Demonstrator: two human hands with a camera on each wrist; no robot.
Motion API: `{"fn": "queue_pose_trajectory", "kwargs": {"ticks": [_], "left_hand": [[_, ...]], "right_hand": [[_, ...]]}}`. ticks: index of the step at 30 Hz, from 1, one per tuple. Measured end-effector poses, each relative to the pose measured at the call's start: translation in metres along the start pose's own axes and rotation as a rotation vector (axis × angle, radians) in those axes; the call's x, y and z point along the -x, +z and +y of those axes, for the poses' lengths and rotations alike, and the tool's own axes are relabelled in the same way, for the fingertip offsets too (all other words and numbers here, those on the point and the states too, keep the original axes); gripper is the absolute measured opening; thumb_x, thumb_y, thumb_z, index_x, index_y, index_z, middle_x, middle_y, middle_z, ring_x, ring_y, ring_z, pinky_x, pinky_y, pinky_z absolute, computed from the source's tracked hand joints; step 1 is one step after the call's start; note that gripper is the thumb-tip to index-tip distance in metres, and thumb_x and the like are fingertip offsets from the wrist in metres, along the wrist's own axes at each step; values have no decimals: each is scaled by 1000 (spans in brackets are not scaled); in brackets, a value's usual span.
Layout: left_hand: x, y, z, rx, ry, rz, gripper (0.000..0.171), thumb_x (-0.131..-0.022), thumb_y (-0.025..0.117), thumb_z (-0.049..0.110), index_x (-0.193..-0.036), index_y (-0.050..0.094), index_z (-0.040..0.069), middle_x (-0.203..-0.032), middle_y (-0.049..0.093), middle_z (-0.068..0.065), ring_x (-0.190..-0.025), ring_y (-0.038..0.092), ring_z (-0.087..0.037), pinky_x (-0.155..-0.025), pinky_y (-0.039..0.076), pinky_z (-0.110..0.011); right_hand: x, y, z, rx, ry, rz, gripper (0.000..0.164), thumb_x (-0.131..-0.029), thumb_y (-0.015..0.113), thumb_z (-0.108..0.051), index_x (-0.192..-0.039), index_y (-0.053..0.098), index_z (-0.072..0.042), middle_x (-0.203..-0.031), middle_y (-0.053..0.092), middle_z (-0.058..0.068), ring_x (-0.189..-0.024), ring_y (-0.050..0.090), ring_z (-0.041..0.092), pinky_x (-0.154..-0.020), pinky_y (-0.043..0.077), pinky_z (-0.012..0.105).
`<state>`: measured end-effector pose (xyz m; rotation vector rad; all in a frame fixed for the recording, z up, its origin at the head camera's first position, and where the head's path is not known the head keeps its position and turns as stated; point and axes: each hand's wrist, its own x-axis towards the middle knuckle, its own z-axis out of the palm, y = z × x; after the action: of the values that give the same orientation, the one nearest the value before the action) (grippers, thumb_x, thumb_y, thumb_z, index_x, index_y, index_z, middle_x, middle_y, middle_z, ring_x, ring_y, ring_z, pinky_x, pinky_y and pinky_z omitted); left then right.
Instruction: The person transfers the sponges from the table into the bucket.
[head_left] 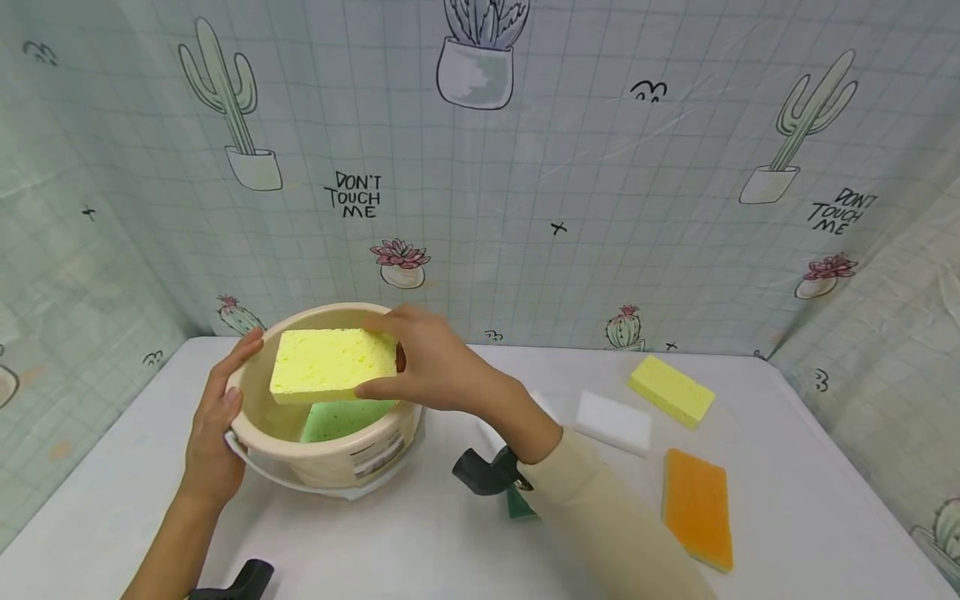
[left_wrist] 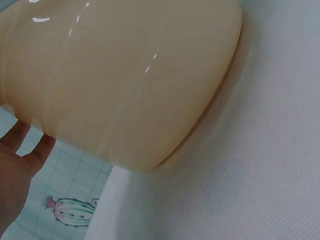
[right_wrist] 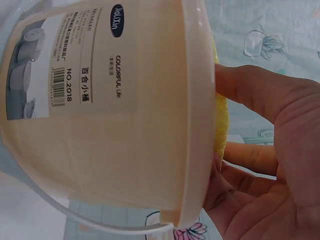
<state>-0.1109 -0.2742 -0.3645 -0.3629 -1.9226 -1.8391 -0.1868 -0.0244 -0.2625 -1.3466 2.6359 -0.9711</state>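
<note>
Steadying the bucket (head_left: 322, 471), the left hand (head_left: 212, 429) grips its rim (head_left: 322, 451). Inside, a green sponge (head_left: 343, 421) is partly hidden by a yellow sponge (head_left: 326, 360) at the rim, pinched at its right end by the right hand (head_left: 435, 362). Sponge transfer appears in hand; the next move likely calls for clearing the rim. A dark green item (head_left: 519, 505) beside the black wrist mount (head_left: 480, 473) is mostly hidden.

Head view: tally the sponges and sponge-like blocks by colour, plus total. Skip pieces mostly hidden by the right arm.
Yellow: 2 (held sponge, far sponge)
Green: 1 (green sponge in the bucket)
White: 1 (white block)
Orange: 1 (orange sponge)
Total: 5
Skipped: dark green piece, mostly hidden.
</note>
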Motion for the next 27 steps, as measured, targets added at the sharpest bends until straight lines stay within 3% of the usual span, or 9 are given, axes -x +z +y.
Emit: {"fn": "queue_pose_trajectory", "kwargs": {"ticks": [5, 12, 20, 27], "left_hand": [[0, 0, 0, -1, -14, 5, 51, -99, 28, 24, -145, 34, 3, -157, 18, -4, -144, 10, -20, -109, 21, -18], [0, -1, -1, 4, 17, -28, 50, -99, 28, 24, -146, 34, 7, -157, 16, -4, -144, 8, -19, -106, 23, -15], [0, -1, -2, -16, 26, -34, 51, -99, 28, 24, -147, 33, 8, -157, 16, -4, -144, 9, -20, -106, 25, -14], [1, -2, -1, -14, 15, -31, 51, -99, 27, 25, -147, 33, 7, -157, 16, -4, -144, 8, -20, -106, 24, -15]], "right_hand": [[-3, 6, -2, 20, -8, -36, 62, -77, 79, -34, -130, 56, -9, -112, 52, 1, -81, 54, 11, -66, 46, 15], [-9, 12, -5, 116, -4, -58, 63, -77, 78, -39, -129, 58, -9, -128, 55, 1, -114, 47, 10, -92, 38, 17], [-11, 18, -10, 116, -23, -47, 60, -76, 80, -35, -126, 59, -8, -125, 55, 1, -115, 47, 9, -90, 37, 13], [-12, 22, -14, 128, -43, -47, 59, -75, 81, -33, -124, 59, -9, -125, 54, 0, -119, 42, 10, -96, 32, 13]]}}
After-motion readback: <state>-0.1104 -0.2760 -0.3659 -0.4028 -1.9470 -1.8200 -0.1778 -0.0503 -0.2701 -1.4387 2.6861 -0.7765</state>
